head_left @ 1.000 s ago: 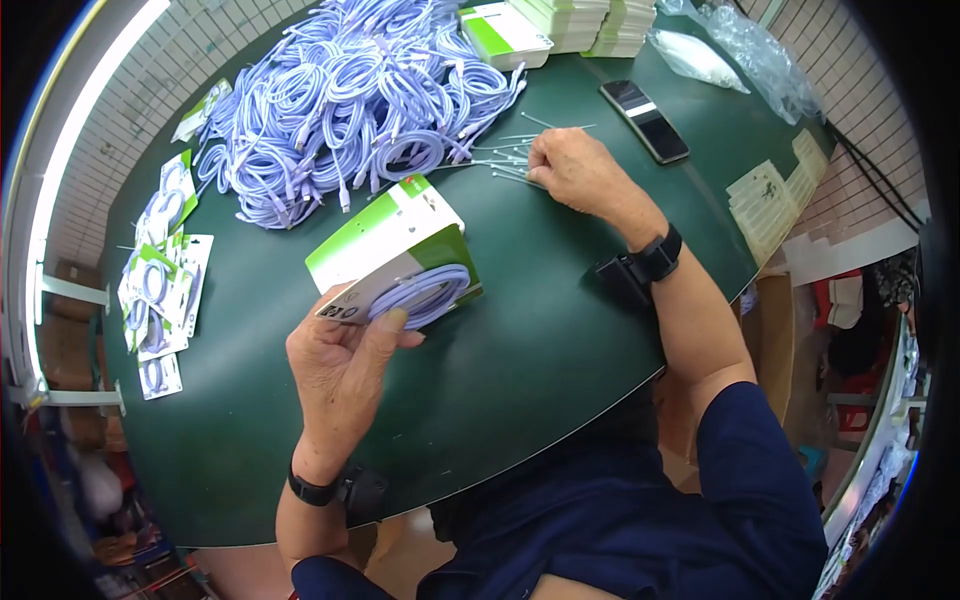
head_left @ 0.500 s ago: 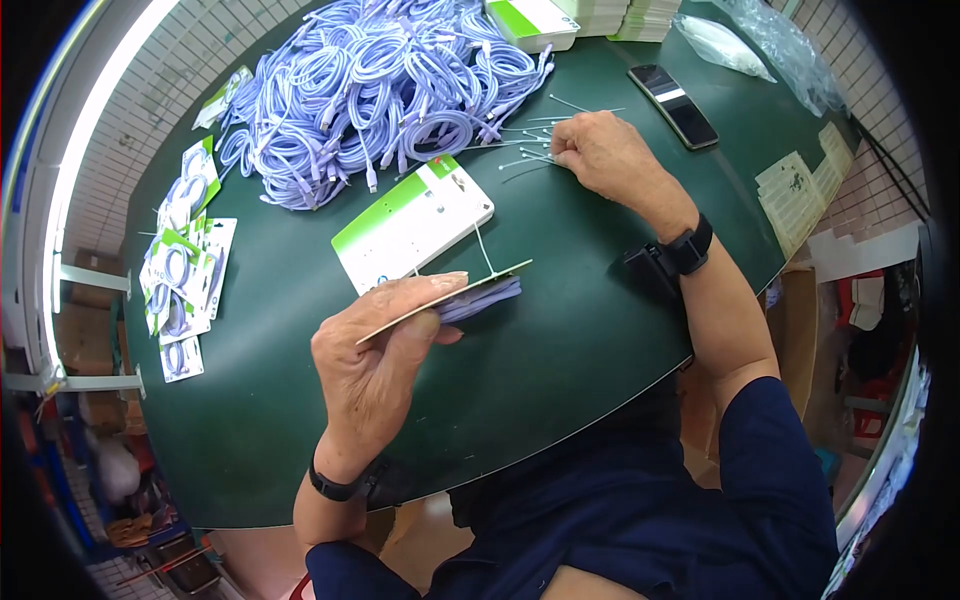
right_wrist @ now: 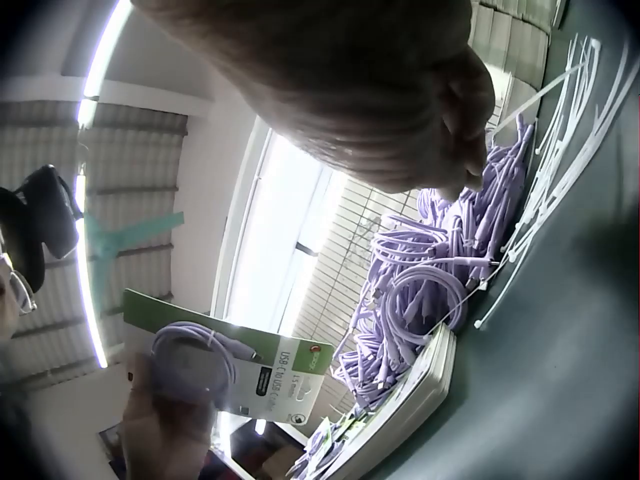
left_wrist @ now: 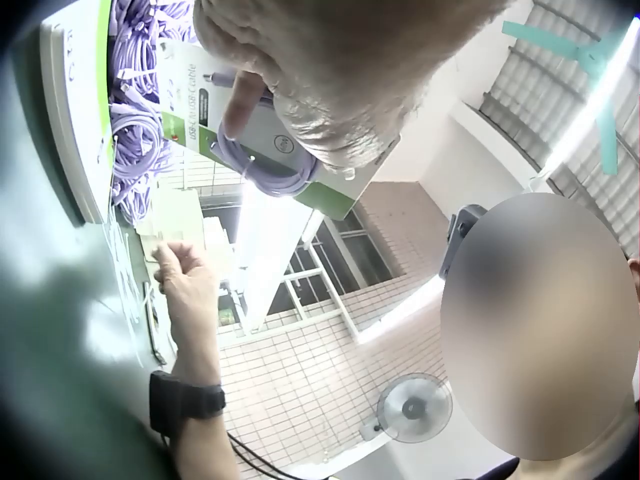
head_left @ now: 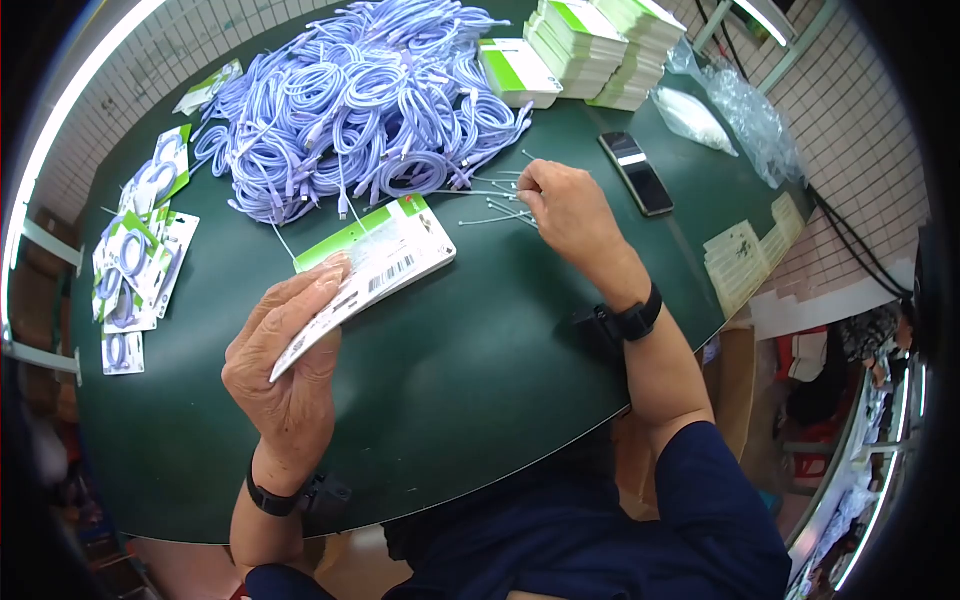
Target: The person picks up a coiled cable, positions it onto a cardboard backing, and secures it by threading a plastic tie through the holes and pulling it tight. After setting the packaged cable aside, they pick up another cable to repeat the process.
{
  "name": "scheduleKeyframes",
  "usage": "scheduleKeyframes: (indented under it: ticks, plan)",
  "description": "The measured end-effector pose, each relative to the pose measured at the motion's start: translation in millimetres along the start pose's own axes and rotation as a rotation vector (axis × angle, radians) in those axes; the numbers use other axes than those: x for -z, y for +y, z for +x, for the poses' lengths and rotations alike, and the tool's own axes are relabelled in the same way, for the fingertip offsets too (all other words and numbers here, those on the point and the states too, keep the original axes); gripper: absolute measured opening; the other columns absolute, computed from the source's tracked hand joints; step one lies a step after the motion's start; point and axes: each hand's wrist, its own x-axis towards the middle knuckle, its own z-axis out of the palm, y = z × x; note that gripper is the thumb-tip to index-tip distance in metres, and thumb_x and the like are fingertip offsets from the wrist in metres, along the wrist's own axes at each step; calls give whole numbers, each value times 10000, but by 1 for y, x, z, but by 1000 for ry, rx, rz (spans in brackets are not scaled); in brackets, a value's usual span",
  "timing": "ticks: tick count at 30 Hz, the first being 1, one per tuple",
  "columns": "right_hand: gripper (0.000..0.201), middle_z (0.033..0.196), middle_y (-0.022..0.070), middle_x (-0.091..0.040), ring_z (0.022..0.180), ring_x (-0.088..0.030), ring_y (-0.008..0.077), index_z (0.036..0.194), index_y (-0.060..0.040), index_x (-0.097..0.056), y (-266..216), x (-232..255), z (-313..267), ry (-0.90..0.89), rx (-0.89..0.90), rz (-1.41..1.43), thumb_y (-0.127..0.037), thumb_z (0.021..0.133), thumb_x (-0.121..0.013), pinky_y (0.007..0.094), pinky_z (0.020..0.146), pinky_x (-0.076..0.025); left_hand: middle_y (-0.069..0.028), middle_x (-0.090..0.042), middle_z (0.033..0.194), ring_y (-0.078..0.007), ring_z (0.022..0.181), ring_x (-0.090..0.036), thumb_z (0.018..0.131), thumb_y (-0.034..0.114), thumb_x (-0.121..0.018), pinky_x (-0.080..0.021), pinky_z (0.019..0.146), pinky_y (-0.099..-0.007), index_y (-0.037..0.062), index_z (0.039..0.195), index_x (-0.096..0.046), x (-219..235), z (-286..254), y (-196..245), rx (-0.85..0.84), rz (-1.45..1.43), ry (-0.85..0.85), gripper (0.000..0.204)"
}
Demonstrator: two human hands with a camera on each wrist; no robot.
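Note:
My left hand (head_left: 290, 350) grips a white-and-green packaging card (head_left: 390, 275) between fingers and thumb, its barcode side up. A coiled lilac USB cable (right_wrist: 190, 365) is on the card's other face, under my fingers. Thin white ties stick out of the card's back. In the left wrist view, small tie heads show on the cable side. Beneath the held card lies a stack of similar cards (right_wrist: 415, 385). My right hand (head_left: 570, 210) is over the loose white cable ties (right_wrist: 565, 150), fingertips pinching one near the pile.
A large heap of lilac cables (head_left: 360, 110) fills the back of the green table (head_left: 480, 360). Finished cable packs (head_left: 130, 255) lie at left. Card stacks (head_left: 575, 45), a white packet (head_left: 693, 120) and a phone (head_left: 637, 172) sit at back right.
My left hand has turned the card from cable side up, through edge-on, to barcode side up. The right hand has stayed by the ties, its fingers shifting slightly.

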Motion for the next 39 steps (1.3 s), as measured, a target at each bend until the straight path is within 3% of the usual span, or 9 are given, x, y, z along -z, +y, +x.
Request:
scheduleKeyframes:
  ticks: [2,6,8,11,15,19,28,39]
  plan:
    - [101,853,167,-702,786,-720,304,962,15,-666,-16,10,2,91,18,134,-40,904,-727,377,718,-571,-234,-738,1204,-343,1141,-727,954,175,-778,-591,969,-429,-29,1163,-743,2,1,-5,-143,189,-59,294]
    - [100,867,132,-709,771,-708,246,952,3,-658,-36,14,2,201,99,374,24,898,-740,333,680,-563,-209,-748,1191,-348,1171,-723,894,158,-829,-549,1042,-432,-12,1143,-751,0,1,-14,-186,205,-27,312]
    - [112,877,120,-714,769,-702,227,946,-4,-660,-44,14,2,236,126,470,46,892,-745,319,670,-560,-203,-750,1187,-349,1174,-722,885,148,-836,-553,1037,-430,-8,1136,-751,-1,1,-20,-184,216,-12,308]
    - [181,945,110,-733,791,-703,218,987,-27,-682,-55,16,1,308,394,565,75,864,-766,321,666,-560,-192,-754,1178,-353,1179,-720,865,129,-850,-559,1027,-427,0,1120,-752,-2,0,-28,-178,236,-3,302]
    - [251,982,127,-732,807,-713,225,1041,-38,-697,-66,19,-3,318,576,569,95,843,-775,306,662,-555,-183,-758,1153,-362,1175,-721,848,122,-866,-566,1019,-435,3,1066,-728,-5,1,-37,-232,272,-7,284]
    - [293,986,139,-724,809,-716,220,1065,-42,-709,-72,18,-8,300,665,633,127,831,-759,290,652,-549,-171,-762,1127,-375,1155,-727,825,92,-879,-579,1001,-441,12,992,-681,-8,2,-43,-301,300,3,271]
    - [288,942,153,-704,755,-708,214,1061,-39,-690,-91,30,-23,330,671,721,149,844,-709,311,634,-540,-160,-768,1083,-378,1123,-739,768,10,-870,-601,958,-428,23,923,-641,-3,2,-53,-381,357,-13,277]
    - [165,971,159,-725,717,-717,204,1056,-70,-662,-110,34,-39,157,638,935,18,924,-707,305,618,-531,-144,-772,1068,-362,1123,-740,749,-7,-853,-617,933,-401,25,900,-653,-4,-1,-51,-430,389,-61,252]
